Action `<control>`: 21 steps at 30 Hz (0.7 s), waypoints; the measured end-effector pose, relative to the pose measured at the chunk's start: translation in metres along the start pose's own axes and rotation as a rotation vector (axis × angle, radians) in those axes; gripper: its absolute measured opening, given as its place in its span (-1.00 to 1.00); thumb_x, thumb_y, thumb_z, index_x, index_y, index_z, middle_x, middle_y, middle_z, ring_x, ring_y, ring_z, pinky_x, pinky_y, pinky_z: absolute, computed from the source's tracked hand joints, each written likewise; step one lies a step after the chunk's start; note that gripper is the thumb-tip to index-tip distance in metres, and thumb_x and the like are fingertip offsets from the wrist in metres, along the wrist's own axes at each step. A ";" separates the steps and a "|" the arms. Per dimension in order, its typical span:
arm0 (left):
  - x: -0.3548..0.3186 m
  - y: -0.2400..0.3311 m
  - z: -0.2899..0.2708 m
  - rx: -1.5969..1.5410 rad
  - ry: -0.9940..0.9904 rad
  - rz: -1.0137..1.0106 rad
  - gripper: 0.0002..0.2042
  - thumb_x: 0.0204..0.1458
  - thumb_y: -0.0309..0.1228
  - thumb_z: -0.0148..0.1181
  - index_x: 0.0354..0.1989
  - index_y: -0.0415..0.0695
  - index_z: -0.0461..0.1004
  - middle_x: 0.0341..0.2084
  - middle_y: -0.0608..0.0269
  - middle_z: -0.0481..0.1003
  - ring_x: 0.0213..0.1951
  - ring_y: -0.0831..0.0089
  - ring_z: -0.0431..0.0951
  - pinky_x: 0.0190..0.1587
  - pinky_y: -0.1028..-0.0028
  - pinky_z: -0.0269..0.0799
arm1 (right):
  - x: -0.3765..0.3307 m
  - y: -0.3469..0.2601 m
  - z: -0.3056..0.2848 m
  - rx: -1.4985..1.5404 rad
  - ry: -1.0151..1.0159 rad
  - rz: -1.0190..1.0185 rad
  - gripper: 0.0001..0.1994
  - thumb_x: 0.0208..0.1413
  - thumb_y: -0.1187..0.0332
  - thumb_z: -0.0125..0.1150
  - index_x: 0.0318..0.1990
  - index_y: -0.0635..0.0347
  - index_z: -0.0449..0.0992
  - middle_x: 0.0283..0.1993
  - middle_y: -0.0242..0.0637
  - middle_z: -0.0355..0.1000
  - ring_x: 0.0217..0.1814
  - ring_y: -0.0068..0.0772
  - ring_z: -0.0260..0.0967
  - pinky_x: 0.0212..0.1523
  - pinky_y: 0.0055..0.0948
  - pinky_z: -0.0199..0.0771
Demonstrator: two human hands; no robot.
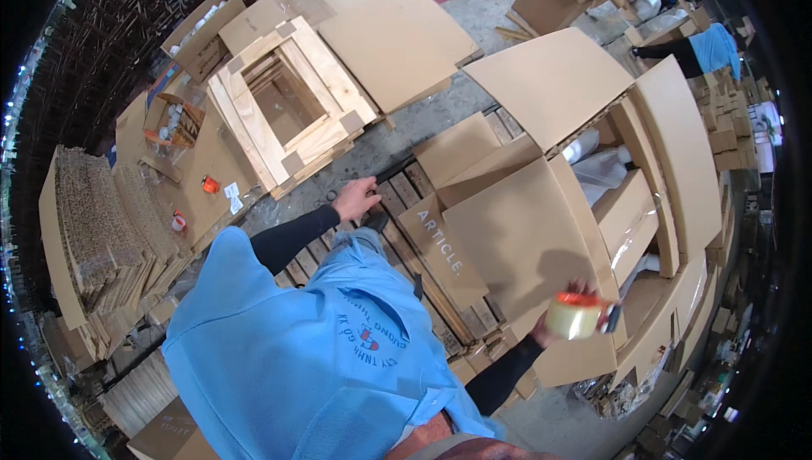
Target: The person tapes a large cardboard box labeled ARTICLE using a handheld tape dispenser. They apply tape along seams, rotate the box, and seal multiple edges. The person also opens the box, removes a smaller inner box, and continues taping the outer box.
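2 hands | R hand (565, 312): tape dispenser (577, 314) | L hand (355, 199): on pallet (406, 206)

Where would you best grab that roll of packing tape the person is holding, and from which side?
Grip the tape roll across its outer rim, probably from the far side, away from the big open cardboard box. The right hand already wraps it that way, on its orange dispenser. The round, smooth roll offers no other firm hold; the handle itself is hidden.

A large open brown cardboard carton (541, 232) lies on the slatted wooden pallet (406, 232), its flaps spread and white plastic wrapping (600, 168) showing inside. A smaller open brown cardboard box (199, 33) stands at upper left, beside flat brown cardboard sheets (393, 29).
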State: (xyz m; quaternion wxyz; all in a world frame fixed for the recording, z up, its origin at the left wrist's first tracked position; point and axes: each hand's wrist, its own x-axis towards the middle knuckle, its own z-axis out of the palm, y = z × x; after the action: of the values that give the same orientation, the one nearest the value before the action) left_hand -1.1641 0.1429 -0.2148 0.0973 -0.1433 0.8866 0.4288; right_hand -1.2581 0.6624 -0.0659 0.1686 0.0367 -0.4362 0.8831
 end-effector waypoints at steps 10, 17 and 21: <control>-0.017 -0.022 0.021 -0.181 0.041 -0.267 -0.58 0.08 -0.30 0.32 0.02 -0.31 0.43 -0.09 -0.08 0.61 -0.07 0.10 0.65 -0.03 0.24 0.55 | 0.059 0.066 0.033 -0.362 0.159 -0.200 -0.43 0.37 0.00 -0.07 0.36 0.22 0.20 0.28 -0.04 0.35 0.26 -0.07 0.38 0.36 -0.08 0.32; -0.058 -0.108 0.092 -0.223 -0.039 -0.421 -0.49 0.04 -0.28 0.34 0.08 -0.38 0.41 -0.20 -0.08 0.63 -0.13 0.03 0.65 -0.04 0.24 0.54 | 0.074 0.047 0.059 -0.429 0.131 -0.118 -0.46 0.40 0.06 -0.13 0.39 0.18 0.19 0.31 -0.02 0.33 0.27 -0.02 0.38 0.33 -0.05 0.36; -0.003 -0.156 0.134 -0.158 0.037 -0.375 -0.47 -0.01 -0.21 0.36 0.04 -0.36 0.47 -0.27 -0.08 0.63 -0.15 0.01 0.64 -0.04 0.16 0.52 | 0.076 0.038 0.085 -0.393 0.248 -0.115 -0.43 0.35 0.08 -0.01 0.36 0.29 0.23 0.27 0.05 0.38 0.10 -0.03 0.51 0.16 -0.12 0.56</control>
State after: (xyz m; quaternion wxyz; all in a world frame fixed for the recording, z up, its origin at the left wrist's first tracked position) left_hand -1.1019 0.1566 -0.4103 0.1475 -0.3208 0.8098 0.4686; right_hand -1.3488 0.5946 -0.0267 0.2746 -0.0809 -0.5730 0.7679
